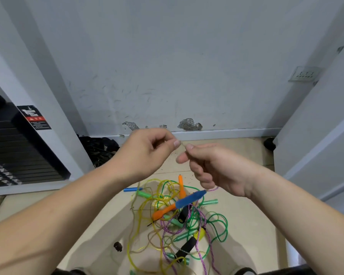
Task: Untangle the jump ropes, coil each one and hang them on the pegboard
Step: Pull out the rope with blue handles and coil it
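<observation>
Several jump ropes (177, 219) lay in one tangled heap on the tan floor (246, 225) near the person. A blue handle (191, 198) slanted across it from near left to far right, and an orange handle (181, 185) pointed toward the far wall (167, 66). Above the heap both forearms reached forward. The left hand (147, 149) and right hand (213, 167) almost touched, each pinching a thin stretch of the purple rope (213, 189), which trailed from under the right palm into the pile.

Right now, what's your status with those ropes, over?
Left hand, right hand: both pinching a thin strand, held up. Purple rope trails below right hand. Rope pile tangled on floor. Pegboard not in view.
</observation>
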Motion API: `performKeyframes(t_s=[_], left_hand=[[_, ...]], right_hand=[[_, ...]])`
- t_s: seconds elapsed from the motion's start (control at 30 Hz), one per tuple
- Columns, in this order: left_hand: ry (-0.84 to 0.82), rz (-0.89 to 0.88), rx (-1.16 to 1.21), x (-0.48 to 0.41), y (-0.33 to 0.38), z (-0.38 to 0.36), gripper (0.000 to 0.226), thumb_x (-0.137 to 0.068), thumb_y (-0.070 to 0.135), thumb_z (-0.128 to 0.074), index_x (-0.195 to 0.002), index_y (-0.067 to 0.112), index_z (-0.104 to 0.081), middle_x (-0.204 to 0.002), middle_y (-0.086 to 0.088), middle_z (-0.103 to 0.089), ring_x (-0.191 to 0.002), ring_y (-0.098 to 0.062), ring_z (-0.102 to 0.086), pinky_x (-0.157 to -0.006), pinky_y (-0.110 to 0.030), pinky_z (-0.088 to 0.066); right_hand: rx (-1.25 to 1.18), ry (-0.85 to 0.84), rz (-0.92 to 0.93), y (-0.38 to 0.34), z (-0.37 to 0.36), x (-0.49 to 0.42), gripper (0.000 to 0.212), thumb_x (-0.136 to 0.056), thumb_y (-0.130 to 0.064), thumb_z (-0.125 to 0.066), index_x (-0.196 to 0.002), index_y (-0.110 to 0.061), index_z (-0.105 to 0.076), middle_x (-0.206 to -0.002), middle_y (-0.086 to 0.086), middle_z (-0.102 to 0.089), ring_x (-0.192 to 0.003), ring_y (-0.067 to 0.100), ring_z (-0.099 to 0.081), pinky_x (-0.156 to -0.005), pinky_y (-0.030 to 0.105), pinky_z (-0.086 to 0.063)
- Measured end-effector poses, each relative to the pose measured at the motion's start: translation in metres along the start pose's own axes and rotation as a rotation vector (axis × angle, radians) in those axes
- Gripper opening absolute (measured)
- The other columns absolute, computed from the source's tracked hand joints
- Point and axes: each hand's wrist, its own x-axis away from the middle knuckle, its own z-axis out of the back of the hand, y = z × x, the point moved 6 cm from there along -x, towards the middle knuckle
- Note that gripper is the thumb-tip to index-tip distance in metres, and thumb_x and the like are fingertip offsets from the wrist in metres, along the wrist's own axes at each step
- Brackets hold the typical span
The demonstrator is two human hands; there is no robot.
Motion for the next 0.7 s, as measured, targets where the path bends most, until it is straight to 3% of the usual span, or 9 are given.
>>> performKeyframes(t_s=[0.1, 0.23, 0.3, 0.37, 0.43, 0.47, 0.53, 0.63, 0.7], left_hand=[[0.135, -0.009, -0.024, -0.005, 0.0, 0.011, 0.02, -0.098, 0.033, -0.068, -0.081, 0.022, -0.072, -0.055, -0.001, -0.046, -0.051, -0.007, -0.036, -0.049, -0.022, -0.032], [-0.057, 0.104, -0.081, -0.003, -0.026, -0.006, 0.028, -0.104, 0.037, -0.056, -0.081, 0.025, -0.068, -0.057, 0.002, -0.049, -0.05, -0.009, -0.04, -0.052, -0.028, -0.036], [-0.179, 0.239, 0.001, 0.007, -0.039, -0.028, 0.029, -0.107, 0.036, -0.05, -0.089, 0.022, -0.068, -0.059, 0.0, -0.056, -0.046, -0.012, -0.047, -0.05, -0.026, -0.04], [-0.287, 0.377, 0.088, 0.021, -0.049, -0.052, 0.03, -0.108, 0.033, -0.045, -0.093, 0.017, -0.066, -0.061, -0.006, -0.059, -0.043, -0.019, -0.053, -0.049, -0.027, -0.044], [-0.416, 0.459, 0.098, 0.036, -0.05, -0.073, 0.031, -0.108, 0.035, -0.043, -0.094, 0.017, -0.066, -0.065, -0.01, -0.06, -0.044, -0.023, -0.057, -0.051, -0.031, -0.047], [-0.485, 0.476, 0.084, 0.043, -0.048, -0.081, 0.032, -0.108, 0.037, -0.042, -0.095, 0.02, -0.066, -0.067, -0.011, -0.06, -0.044, -0.023, -0.058, -0.052, -0.032, -0.049], [-0.588, 0.443, -0.021, 0.053, -0.037, -0.09, 0.036, -0.107, 0.042, -0.041, -0.094, 0.02, -0.066, -0.069, -0.009, -0.061, -0.044, -0.018, -0.057, -0.054, -0.031, -0.05], [-0.599, 0.286, -0.18, 0.05, -0.014, -0.09, 0.044, -0.103, 0.048, -0.048, -0.083, 0.01, -0.058, -0.065, -0.002, -0.057, -0.043, -0.011, -0.049, -0.055, -0.029, -0.048], [-0.524, 0.232, -0.12, 0.041, -0.002, -0.078, 0.04, -0.099, 0.043, -0.06, -0.074, 0.012, -0.058, -0.057, 0.007, -0.049, -0.048, -0.012, -0.045, -0.053, -0.028, -0.042]], right_hand=[[-0.008, 0.0, -0.028, -0.003, -0.006, 0.003, 0.041, -0.106, -0.044, -0.045, -0.078, -0.017, -0.057, -0.054, -0.003, -0.024, -0.045, 0.012, -0.013, -0.045, 0.027, -0.009], [-0.182, 0.007, 0.062, -0.014, -0.012, 0.003, 0.039, -0.108, -0.038, -0.041, -0.085, -0.015, -0.063, -0.051, -0.006, -0.016, -0.041, 0.008, -0.009, -0.041, 0.023, -0.007], [-0.226, 0.046, 0.112, -0.015, -0.011, 0.003, 0.037, -0.108, -0.035, -0.041, -0.092, -0.011, -0.064, -0.047, -0.005, -0.024, -0.037, 0.008, -0.016, -0.038, 0.021, -0.013], [-0.294, 0.116, 0.147, -0.014, -0.006, 0.002, 0.035, -0.109, -0.033, -0.042, -0.098, -0.007, -0.063, -0.053, 0.003, -0.054, -0.038, 0.014, -0.044, -0.037, 0.023, -0.037], [-0.438, 0.154, 0.166, -0.012, 0.001, -0.002, 0.035, -0.109, -0.032, -0.042, -0.103, -0.005, -0.063, -0.089, 0.014, -0.077, -0.071, 0.023, -0.075, -0.065, 0.031, -0.063], [-0.499, 0.171, 0.179, -0.011, 0.008, -0.005, 0.035, -0.109, -0.033, -0.042, -0.104, -0.006, -0.064, -0.103, 0.016, -0.077, -0.091, 0.026, -0.077, -0.083, 0.035, -0.063], [-0.512, 0.229, 0.213, -0.011, 0.022, -0.009, 0.034, -0.108, -0.034, -0.044, -0.104, -0.011, -0.068, -0.112, 0.009, -0.076, -0.113, 0.023, -0.072, -0.103, 0.037, -0.052], [-0.24, 0.408, 0.302, -0.009, 0.042, -0.01, 0.026, -0.104, -0.03, -0.056, -0.099, -0.015, -0.077, -0.112, -0.002, -0.078, -0.119, 0.011, -0.067, -0.111, 0.031, -0.041], [0.024, 0.499, 0.357, -0.012, 0.048, -0.005, 0.019, -0.1, -0.026, -0.065, -0.091, -0.019, -0.08, -0.106, -0.007, -0.079, -0.117, 0.004, -0.066, -0.108, 0.025, -0.041]])
